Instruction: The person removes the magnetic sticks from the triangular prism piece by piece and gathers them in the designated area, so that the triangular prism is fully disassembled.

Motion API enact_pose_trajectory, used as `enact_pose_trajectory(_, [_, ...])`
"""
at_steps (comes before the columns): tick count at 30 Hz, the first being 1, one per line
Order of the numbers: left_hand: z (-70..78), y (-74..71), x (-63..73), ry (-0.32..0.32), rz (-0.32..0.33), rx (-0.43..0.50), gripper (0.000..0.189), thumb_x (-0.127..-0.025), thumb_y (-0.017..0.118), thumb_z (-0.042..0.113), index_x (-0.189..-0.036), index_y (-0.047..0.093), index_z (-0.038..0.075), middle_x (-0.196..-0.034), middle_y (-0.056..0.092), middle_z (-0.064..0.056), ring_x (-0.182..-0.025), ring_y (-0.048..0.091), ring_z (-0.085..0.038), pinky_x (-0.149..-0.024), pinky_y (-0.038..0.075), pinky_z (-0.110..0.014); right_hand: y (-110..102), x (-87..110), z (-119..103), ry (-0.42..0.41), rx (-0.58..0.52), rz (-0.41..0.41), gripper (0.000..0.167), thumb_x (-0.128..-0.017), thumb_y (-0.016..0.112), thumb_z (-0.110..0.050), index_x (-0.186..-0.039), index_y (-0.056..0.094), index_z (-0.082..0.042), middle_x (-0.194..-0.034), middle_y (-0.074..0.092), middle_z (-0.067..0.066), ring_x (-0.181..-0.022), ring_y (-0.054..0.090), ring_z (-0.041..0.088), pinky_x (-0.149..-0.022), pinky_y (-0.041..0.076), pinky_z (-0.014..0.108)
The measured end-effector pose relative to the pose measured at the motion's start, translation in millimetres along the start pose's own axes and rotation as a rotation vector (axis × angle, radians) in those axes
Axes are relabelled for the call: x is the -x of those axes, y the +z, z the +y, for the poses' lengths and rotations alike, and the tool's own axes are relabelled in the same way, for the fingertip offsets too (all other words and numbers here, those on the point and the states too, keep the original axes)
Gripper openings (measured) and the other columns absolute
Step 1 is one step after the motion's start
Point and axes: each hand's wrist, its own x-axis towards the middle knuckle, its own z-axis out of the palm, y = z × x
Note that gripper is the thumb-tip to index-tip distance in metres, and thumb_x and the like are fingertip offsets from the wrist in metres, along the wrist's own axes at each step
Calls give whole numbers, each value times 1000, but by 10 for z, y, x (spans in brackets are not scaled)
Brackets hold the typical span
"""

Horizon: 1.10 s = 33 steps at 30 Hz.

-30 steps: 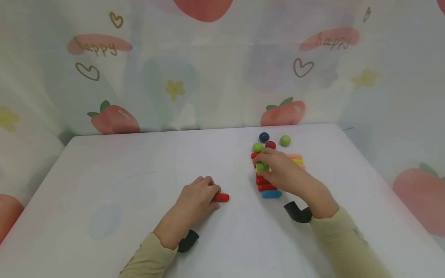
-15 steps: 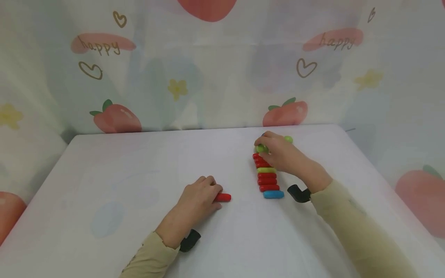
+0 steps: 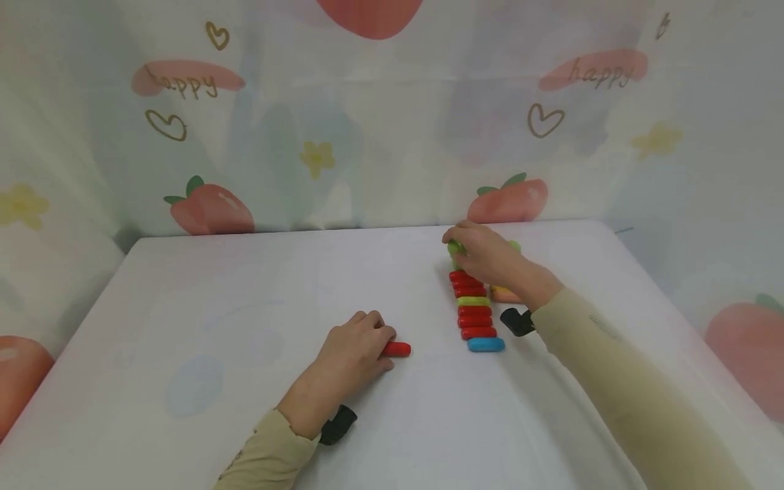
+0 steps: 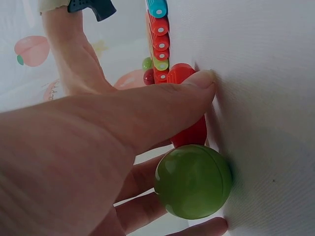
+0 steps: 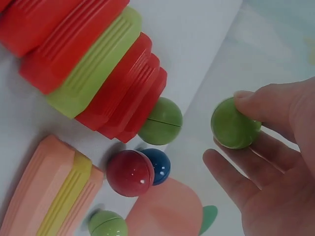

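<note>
My left hand (image 3: pixel 352 350) rests low on the table, thumb and fingers round a red stick (image 3: pixel 397 350) whose right end sticks out. Below that thumb, in the left wrist view, a green ball (image 4: pixel 194 182) sits against the end of the stick, beside the fingers. Farther back, my right hand (image 3: pixel 493 257) pinches another green ball (image 5: pixel 234 125) between thumb and fingers, above the table near its rear edge. Beneath and in front of that hand runs a row of red sticks (image 3: pixel 474 311), with a lime stick (image 3: pixel 473 301) among them and a blue stick (image 3: pixel 486 345) nearest me.
Beyond the row's far end lie a green ball (image 5: pixel 160 121), a red ball (image 5: pixel 130 173), a blue ball (image 5: pixel 158 166) and a lighter green ball (image 5: pixel 108 225). Peach sticks (image 5: pixel 39 184) with a yellow stick (image 5: pixel 66 196) lie beside the row. A printed cloth hangs behind the table.
My right hand has moved away from me, from over the row to beyond its far end, carrying the green ball. My left hand has stayed on the red stick.
</note>
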Motion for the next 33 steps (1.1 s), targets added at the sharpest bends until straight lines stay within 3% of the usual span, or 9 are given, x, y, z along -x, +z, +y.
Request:
enact_pose_trajectory(12, [-28, 10, 6, 12, 18, -3, 22, -83, 81, 23, -101, 71, 15, -101, 63, -1, -93, 56, -17, -65, 54, -32, 161, -323, 42, 48, 50, -38, 41, -95, 65, -10, -134, 56, -5, -133, 57, 16, -118, 54, 32, -101, 52, 45])
enact_pose_trajectory(17, [-31, 25, 6, 5, 20, -6, 24, -84, 80, 23, -105, 71, 16, -103, 63, -1, -95, 57, -17, -65, 54, -31, 221, -400, 65, 10, 90, -9, 40, -95, 65, -10, -133, 57, -3, -132, 60, 17, -118, 56, 33, -103, 51, 45])
enact_pose_trajectory(23, [-25, 24, 0, 1, 25, -18, 26, -84, 79, 25, -107, 71, 16, -104, 63, 0, -95, 57, -16, -66, 54, -30, 294, -470, 79, -20, 123, 3, 35, -96, 62, -8, -130, 58, -1, -127, 63, 18, -111, 59, 32, -102, 51, 44])
enact_pose_trajectory(33, [-7, 10, -5, -1, 4, -15, 31, -83, 81, 27, -111, 72, 15, -106, 65, -1, -96, 58, -17, -67, 56, -32, 335, -478, 89, 40, 154, -46, 37, -98, 60, -9, -134, 55, -4, -129, 61, 18, -110, 58, 31, -103, 50, 45])
